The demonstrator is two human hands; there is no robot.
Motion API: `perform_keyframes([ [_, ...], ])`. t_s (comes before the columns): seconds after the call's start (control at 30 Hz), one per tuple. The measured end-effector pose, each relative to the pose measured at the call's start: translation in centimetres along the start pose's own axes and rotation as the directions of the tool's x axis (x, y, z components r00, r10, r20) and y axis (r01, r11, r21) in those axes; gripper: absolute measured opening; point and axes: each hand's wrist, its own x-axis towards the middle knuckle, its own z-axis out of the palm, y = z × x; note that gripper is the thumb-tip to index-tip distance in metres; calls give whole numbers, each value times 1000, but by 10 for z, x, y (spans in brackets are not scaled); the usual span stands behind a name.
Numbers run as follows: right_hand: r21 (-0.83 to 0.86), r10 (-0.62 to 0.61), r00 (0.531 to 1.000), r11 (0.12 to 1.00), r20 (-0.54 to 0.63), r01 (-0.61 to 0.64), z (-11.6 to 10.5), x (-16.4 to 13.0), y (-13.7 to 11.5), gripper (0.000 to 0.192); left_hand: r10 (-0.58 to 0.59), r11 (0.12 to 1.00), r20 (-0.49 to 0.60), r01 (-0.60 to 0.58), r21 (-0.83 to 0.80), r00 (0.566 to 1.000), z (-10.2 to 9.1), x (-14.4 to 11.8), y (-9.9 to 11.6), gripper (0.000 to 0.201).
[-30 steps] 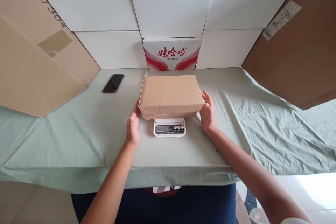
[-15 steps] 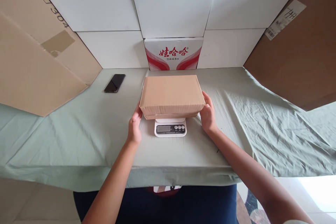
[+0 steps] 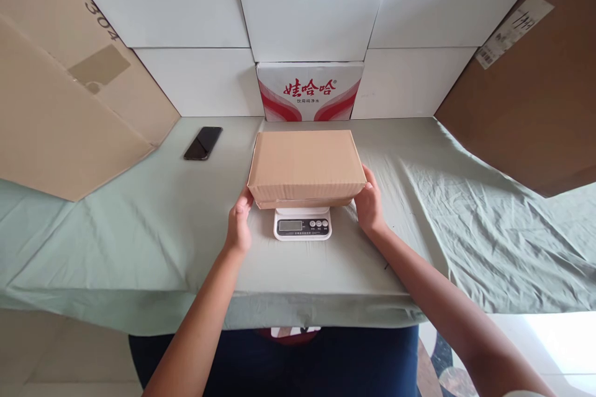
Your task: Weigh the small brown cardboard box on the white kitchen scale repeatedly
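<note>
A closed brown cardboard box (image 3: 306, 160) is over a white kitchen scale (image 3: 302, 224), covering its weighing plate; whether its underside rests fully on the plate is hidden. The scale's display and round buttons show in front of the box, and I can read no digits. My left hand (image 3: 240, 218) is against the box's left side, its fingers partly hidden behind the lower edge. On the opposite side my right hand (image 3: 369, 201) holds the box near its front right corner, thumb on the near side and fingers round the edge.
A dark smartphone (image 3: 203, 143) lies to the left on the green tablecloth (image 3: 139, 223). Behind stands a white and red carton (image 3: 310, 92) against white panels. Large cardboard panels flank the table at left (image 3: 69, 111) and right (image 3: 526, 99).
The whole view has shifted slightly. The box and both hands keep practically the same place over the scale.
</note>
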Motion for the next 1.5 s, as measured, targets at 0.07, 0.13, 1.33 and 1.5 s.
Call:
perform_keyframes([
  [0.07,7,-1,1000,1000,9,1,1,-1,-1,59,3,1000,10,-3,12,1000,-1,0,0,81],
  [0.13,12,-9,1000,1000,24,9,1,-1,-1,58,0,1000,17,-1,29,1000,-1,-1,-1,81],
  [1.33,-235,-407,895,866,182,442,33,94,-10,80,12,994,-31,-15,-109,999,41,122,-2,83],
  [1.5,-261,-329,934,898,141,355,30,112,24,81,-77,987,-101,62,-147,992,48,136,-48,85],
])
